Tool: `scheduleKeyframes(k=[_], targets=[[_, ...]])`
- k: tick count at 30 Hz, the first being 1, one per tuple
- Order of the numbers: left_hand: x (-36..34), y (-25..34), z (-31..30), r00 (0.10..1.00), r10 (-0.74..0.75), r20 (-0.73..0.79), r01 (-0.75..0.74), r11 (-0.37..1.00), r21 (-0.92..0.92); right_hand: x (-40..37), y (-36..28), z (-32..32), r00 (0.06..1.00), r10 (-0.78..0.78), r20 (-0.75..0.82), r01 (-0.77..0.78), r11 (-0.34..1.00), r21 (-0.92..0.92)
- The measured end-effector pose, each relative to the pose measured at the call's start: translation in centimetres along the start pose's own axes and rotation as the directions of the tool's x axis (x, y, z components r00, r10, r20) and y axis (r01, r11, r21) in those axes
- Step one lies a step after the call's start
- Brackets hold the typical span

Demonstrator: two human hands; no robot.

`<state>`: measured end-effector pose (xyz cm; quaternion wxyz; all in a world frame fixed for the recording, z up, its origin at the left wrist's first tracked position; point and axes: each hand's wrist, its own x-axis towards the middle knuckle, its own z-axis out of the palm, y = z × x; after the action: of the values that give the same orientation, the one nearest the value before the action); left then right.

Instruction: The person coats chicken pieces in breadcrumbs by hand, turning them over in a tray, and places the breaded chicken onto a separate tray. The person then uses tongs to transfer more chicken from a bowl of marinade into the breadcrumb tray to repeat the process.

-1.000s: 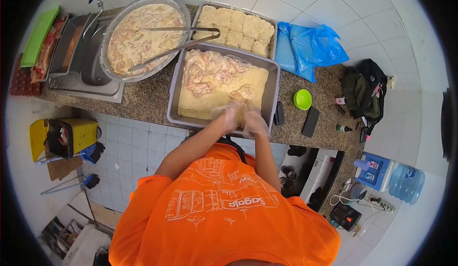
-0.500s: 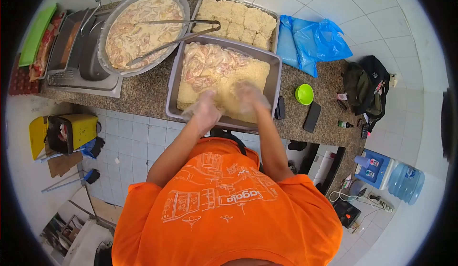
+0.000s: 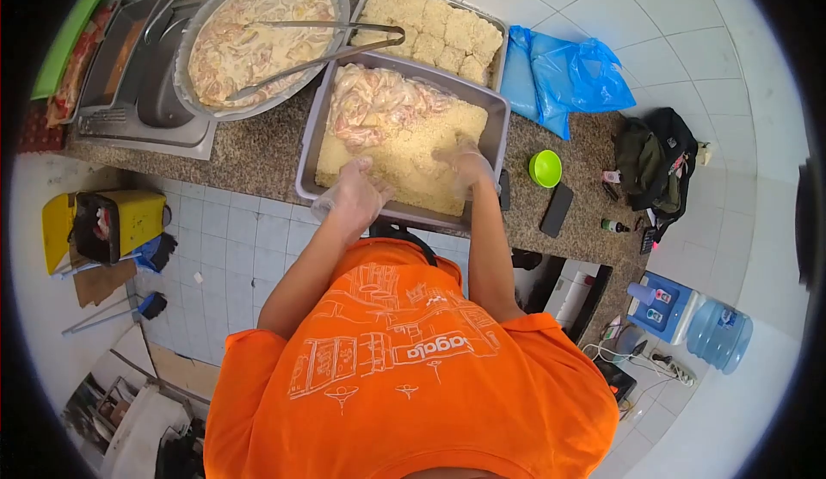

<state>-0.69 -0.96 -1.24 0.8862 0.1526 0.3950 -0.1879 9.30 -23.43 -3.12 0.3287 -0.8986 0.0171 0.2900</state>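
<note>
Crumbs [image 3: 413, 169] fill the gray tub [image 3: 501, 139], thick bed across the near and right parts, right under the hands. Left hand [image 3: 353, 195] low at the tub's near side, right hand [image 3: 465, 165] toward the right wall, both in thin clear gloves. Both look loosely unclenched, no piece seen in either; fingertips are down at the crumbs, so can't tell if a little is pinched.

Step looks like working the crumb bed by hand. To do it well: spread fingers, scoop from the edges to the middle, keep depth even, break up damp lumps. Light palms, firm pressing only over a piece. Risk: wet gloves would clump the crumbs, so best rub them off often.

Next out, raw meat [image 3: 370, 105] heaped at the tub's far left, lying on the crumbs. Best taken singly and laid flat, not dragged; drips would spoil the dry side.

Behind, crumbed pieces [image 3: 443, 27] in close rows in a tray [image 3: 498, 73]. Far left, large bowl [image 3: 342, 13] of meat in pale batter, tongs [image 3: 335, 25] across it. Right on the bench [image 3: 258, 148]: blue bag [image 3: 576, 75], green cup [image 3: 545, 168].
</note>
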Motion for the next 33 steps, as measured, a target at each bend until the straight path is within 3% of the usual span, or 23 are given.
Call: scheduleKeyframes(k=[4, 6, 7, 8, 9, 10, 12, 13, 15, 16, 18, 19, 20, 22, 23, 24, 25, 26, 28, 29, 30, 32, 33], targets=[[0.3, 0.0, -0.3, 1.0, -0.003, -0.023, 0.003, 1.0, -0.026, -0.1, 1.8, 1.3, 0.987, 0.15, -0.053, -0.13, 0.954, 0.272], [0.5, 0.0, -0.1, 0.999, -0.012, -0.053, 0.01, 0.999, -0.038, 1.0, 5.8, 1.3, 0.979, -0.176, 0.1, 0.194, 0.958, -0.212], [0.6, -0.1, 0.0, 0.999, -0.009, -0.052, 0.007, 0.999, -0.04, -0.2, 3.8, 0.5, 0.979, -0.179, 0.101, 0.197, 0.957, -0.214], [0.7, -0.1, 0.2, 0.999, 0.02, -0.048, -0.019, 0.999, 0.026, -3.2, -0.7, -1.2, 0.996, -0.079, -0.037, 0.081, 0.993, 0.08], [0.7, -0.3, 0.3, 0.998, 0.046, -0.044, -0.041, 0.995, 0.092, -5.4, -4.0, -2.1, 0.989, 0.064, -0.136, -0.008, 0.925, 0.38], [0.8, -0.5, 0.3, 0.998, 0.039, -0.046, -0.035, 0.995, 0.093, -6.5, -5.5, -2.0, 0.988, 0.071, -0.136, -0.014, 0.925, 0.38], [1.7, -0.9, 0.9, 0.996, 0.057, -0.063, -0.042, 0.973, 0.229, -7.6, -7.1, -1.8, 0.945, -0.1, -0.311, 0.023, 0.97, -0.24], [2.3, -1.3, 1.1, 0.997, 0.047, -0.056, -0.033, 0.972, 0.232, -7.4, -6.2, -1.6, 0.943, -0.092, -0.32, 0.012, 0.97, -0.242], [3.1, -2.0, 1.6, 0.98, -0.075, 0.186, 0.044, 0.986, 0.163, -5.8, -2.6, 0.2, 0.941, 0.024, -0.339, -0.042, 0.998, -0.047], [2.6, -2.2, 2.7, 0.979, -0.074, 0.189, 0.043, 0.985, 0.164, -5.5, -1.3, 1.4, 0.94, 0.022, -0.341, -0.04, 0.998, -0.047], [0.9, -3.1, 5.9, 0.985, -0.161, -0.063, 0.172, 0.929, 0.326, -4.9, 2.1, 4.3, 0.947, -0.066, -0.313, -0.022, 0.962, -0.271], [2.1, -4.1, 5.9, 0.986, -0.158, -0.061, 0.169, 0.928, 0.331, -3.6, 4.8, 5.9, 0.941, -0.196, -0.275, 0.081, 0.921, -0.381], [4.2, -5.6, 5.0, 0.977, -0.203, -0.063, 0.213, 0.923, 0.321, -3.6, 4.9, 5.5, 0.94, -0.196, -0.279, 0.08, 0.922, -0.379], [6.0, -6.9, 4.9, 0.966, -0.251, -0.064, 0.258, 0.911, 0.321, -3.7, 5.4, 4.6, 0.958, -0.277, 0.069, 0.266, 0.778, -0.569], [6.5, -7.1, 5.2, 0.967, -0.245, 0.068, 0.225, 0.949, 0.223, -3.4, 5.5, 4.2, 0.958, -0.279, 0.06, 0.262, 0.78, -0.568], [6.7, -7.1, 5.4, 0.955, -0.225, 0.193, 0.206, 0.972, 0.117, -2.8, 6.2, 4.2, 0.955, -0.245, -0.165, 0.247, 0.969, -0.007], [5.3, -6.1, 6.5, 0.955, -0.23, 0.187, 0.21, 0.97, 0.123, -2.9, 5.7, 4.1, 0.943, -0.082, -0.323, 0.259, 0.788, 0.558], [3.9, -4.8, 7.3, 0.975, -0.169, 0.146, 0.15, 0.979, 0.135, -3.2, 5.5, 3.6, 0.945, -0.071, -0.32, 0.25, 0.786, 0.565], [2.7, -3.0, 6.9, 0.988, -0.106, 0.111, 0.088, 0.985, 0.151, -5.6, -0.5, -0.7, 0.897, -0.073, -0.436, 0.135, 0.985, 0.111], [2.8, -2.2, 5.9, 0.991, -0.071, 0.114, 0.057, 0.991, 0.125, -6.9, -1.7, -1.5, 0.752, -0.449, -0.482, 0.358, 0.893, -0.273], [2.6, -1.5, 5.1, 0.993, -0.035, 0.115, 0.024, 0.995, 0.097, -6.2, -1.5, -1.2, 0.751, -0.453, -0.481, 0.363, 0.891, -0.273], [1.0, -0.6, 4.0, 0.991, 0.011, 0.133, -0.026, 0.993, 0.112, -2.8, -0.1, 0.6, 0.912, -0.361, -0.194, 0.251, 0.867, -0.431], [0.3, -0.3, 3.4, 0.988, 0.045, 0.148, -0.064, 0.989, 0.131, 0.3, 3.5, 3.2, 0.871, -0.467, -0.15, 0.367, 0.823, -0.434]])
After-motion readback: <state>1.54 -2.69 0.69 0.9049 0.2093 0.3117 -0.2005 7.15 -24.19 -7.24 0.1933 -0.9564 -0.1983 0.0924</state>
